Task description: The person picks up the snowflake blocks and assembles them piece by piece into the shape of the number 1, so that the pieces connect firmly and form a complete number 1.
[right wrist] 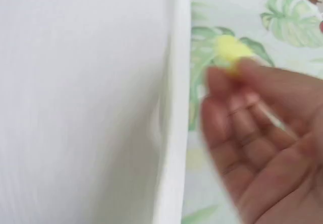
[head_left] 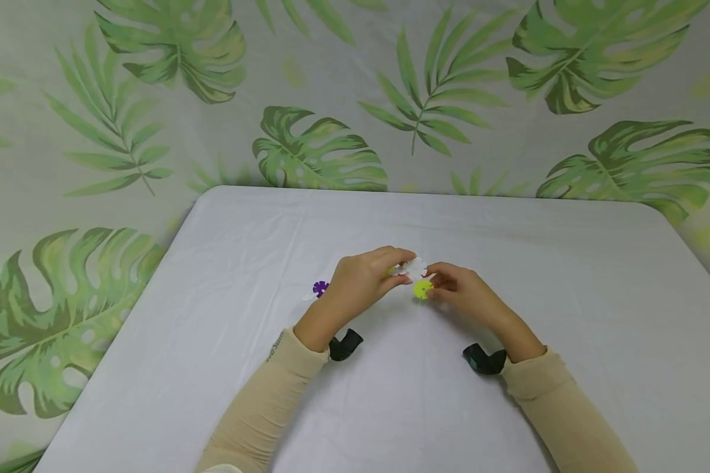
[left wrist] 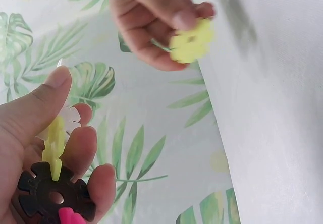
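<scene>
My left hand (head_left: 363,279) grips several notched plastic snowflake discs slotted together. In the left wrist view these are a white disc (left wrist: 72,115), a yellow disc (left wrist: 53,148) seen edge-on, a black disc (left wrist: 36,189) and a bit of a pink disc (left wrist: 70,216). Thumb and fingers of my right hand (head_left: 464,292) pinch a single yellow snowflake disc (left wrist: 192,41), held just apart from the left hand's pieces. That disc is blurred in the right wrist view. A purple disc (head_left: 319,288) shows beside the left wrist, partly hidden; whether it joins the held pieces I cannot tell.
A white-covered table (head_left: 426,407) lies under both hands. Behind its far edge hangs a leaf-print cloth (head_left: 213,131). Black devices, one at the left wrist (head_left: 346,345) and one at the right wrist (head_left: 484,360), stick out inward between the forearms.
</scene>
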`<state>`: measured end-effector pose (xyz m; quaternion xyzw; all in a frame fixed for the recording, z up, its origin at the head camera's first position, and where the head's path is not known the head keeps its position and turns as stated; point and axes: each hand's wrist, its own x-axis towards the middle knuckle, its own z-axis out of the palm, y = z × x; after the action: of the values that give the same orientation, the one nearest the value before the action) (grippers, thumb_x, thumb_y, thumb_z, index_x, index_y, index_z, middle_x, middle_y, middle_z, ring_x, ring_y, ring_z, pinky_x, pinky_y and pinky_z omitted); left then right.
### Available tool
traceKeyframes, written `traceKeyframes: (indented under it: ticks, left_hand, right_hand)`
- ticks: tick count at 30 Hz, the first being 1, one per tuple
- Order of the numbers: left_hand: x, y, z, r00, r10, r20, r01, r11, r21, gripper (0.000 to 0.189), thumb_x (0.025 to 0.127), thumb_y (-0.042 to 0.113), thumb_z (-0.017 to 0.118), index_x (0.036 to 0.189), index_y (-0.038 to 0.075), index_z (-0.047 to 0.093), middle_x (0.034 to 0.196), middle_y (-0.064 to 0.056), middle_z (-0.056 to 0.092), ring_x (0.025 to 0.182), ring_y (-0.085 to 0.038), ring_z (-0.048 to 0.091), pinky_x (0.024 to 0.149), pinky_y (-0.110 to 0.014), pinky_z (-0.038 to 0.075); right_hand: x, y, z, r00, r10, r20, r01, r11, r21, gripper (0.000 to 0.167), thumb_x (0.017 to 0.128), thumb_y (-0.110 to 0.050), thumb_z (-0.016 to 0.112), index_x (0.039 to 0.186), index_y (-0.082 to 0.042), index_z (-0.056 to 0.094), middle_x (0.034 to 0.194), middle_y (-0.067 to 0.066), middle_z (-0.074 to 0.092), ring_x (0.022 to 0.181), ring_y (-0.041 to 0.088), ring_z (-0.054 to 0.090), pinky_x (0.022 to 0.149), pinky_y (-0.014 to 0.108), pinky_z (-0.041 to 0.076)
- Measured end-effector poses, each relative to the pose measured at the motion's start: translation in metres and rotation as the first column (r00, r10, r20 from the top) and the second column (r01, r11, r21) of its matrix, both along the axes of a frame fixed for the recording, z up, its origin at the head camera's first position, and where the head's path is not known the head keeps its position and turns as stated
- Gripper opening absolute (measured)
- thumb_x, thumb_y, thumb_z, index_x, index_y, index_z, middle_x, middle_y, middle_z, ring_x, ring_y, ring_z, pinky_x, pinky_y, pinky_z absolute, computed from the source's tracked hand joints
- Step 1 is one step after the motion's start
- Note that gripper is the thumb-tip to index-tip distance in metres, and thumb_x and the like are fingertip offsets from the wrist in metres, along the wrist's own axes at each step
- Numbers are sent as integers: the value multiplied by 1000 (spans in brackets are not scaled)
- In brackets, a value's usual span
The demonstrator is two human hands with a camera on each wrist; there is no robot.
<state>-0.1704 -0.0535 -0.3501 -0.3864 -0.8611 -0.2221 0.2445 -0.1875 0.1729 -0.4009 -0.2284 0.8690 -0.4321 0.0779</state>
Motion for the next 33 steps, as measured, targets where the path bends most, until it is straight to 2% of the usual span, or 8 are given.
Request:
traceKeyframes:
  ticks: [3, 6, 11, 15, 20, 23, 27, 33]
  left_hand:
    - [0, 0, -1, 1000, 0, 0, 0, 1000, 0, 34, 79, 30, 67, 108, 13, 63, 100, 4, 64, 77, -4, 60, 54, -16, 44]
    - [-1, -1, -1, 1000, 0, -2, 0, 1000, 0, 34, 79, 30, 68, 107, 13, 63, 99, 5, 64, 76, -3, 60, 55, -15, 44]
    - [-1, -1, -1, 1000, -5, 6, 5, 1000, 2, 34, 78, 29, 69, 107, 14, 62, 98, 6, 64, 76, -3, 60, 56, -16, 45]
    - [0, -1, 0, 1000, -3, 11, 3, 1000, 0, 34, 78, 30, 68, 108, 14, 62, 98, 6, 64, 76, -3, 59, 55, -15, 45]
    - [0, -1, 0, 1000, -14, 17, 14, 1000, 0, 34, 79, 30, 67, 108, 13, 62, 100, 4, 64, 77, -4, 60, 57, -16, 45]
    - [1, -1, 1, 999, -21, 29, 21, 1000, 0, 34, 79, 30, 67, 108, 12, 62, 101, 3, 65, 78, -5, 61, 57, -17, 46]
    - [1, 0, 2, 999, -20, 40, 21, 1000, -9, 34, 79, 30, 66, 108, 12, 63, 101, 4, 65, 78, -5, 62, 58, -17, 46]
    - [2, 1, 2, 999, -26, 38, 27, 1000, -6, 33, 79, 30, 67, 107, 13, 63, 99, 4, 66, 75, -5, 61, 56, -17, 45]
  right_hand:
    - [1, 4, 10, 1000, -24, 10, 25, 989, -147, 22, 83, -4, 63, 104, 0, 57, 90, 12, 61, 81, 24, 61, 73, 30, 49]
    - [5, 8, 21, 999, -37, 23, 42, 958, -284, 18, 84, -3, 62, 100, 3, 57, 90, 15, 59, 80, 27, 62, 73, 29, 50]
    - [12, 11, 36, 999, -50, -20, 38, 920, -389, 16, 84, -2, 62, 96, 6, 57, 89, 15, 60, 79, 26, 62, 73, 29, 50]
    - [16, 10, 43, 997, -47, -64, 18, 919, -393, 14, 82, -1, 64, 93, 4, 58, 87, 12, 60, 78, 26, 62, 72, 27, 50]
    - [19, 7, 46, 984, -68, -164, 12, 947, -320, 10, 80, -3, 67, 89, -2, 62, 85, 8, 62, 76, 18, 61, 68, 22, 49]
    - [20, 5, 45, 966, -81, -244, 8, 958, -286, 10, 78, -1, 67, 87, -4, 64, 85, 6, 63, 76, 12, 60, 67, 22, 49]
    - [20, 2, 44, 937, -80, -339, -22, 958, -286, 15, 76, 7, 67, 86, -4, 65, 84, 5, 65, 76, 10, 59, 67, 21, 48]
    - [26, -4, 50, 894, -98, -437, -37, 956, -291, 19, 72, 15, 66, 83, -1, 67, 82, 8, 66, 77, 9, 60, 69, 18, 47]
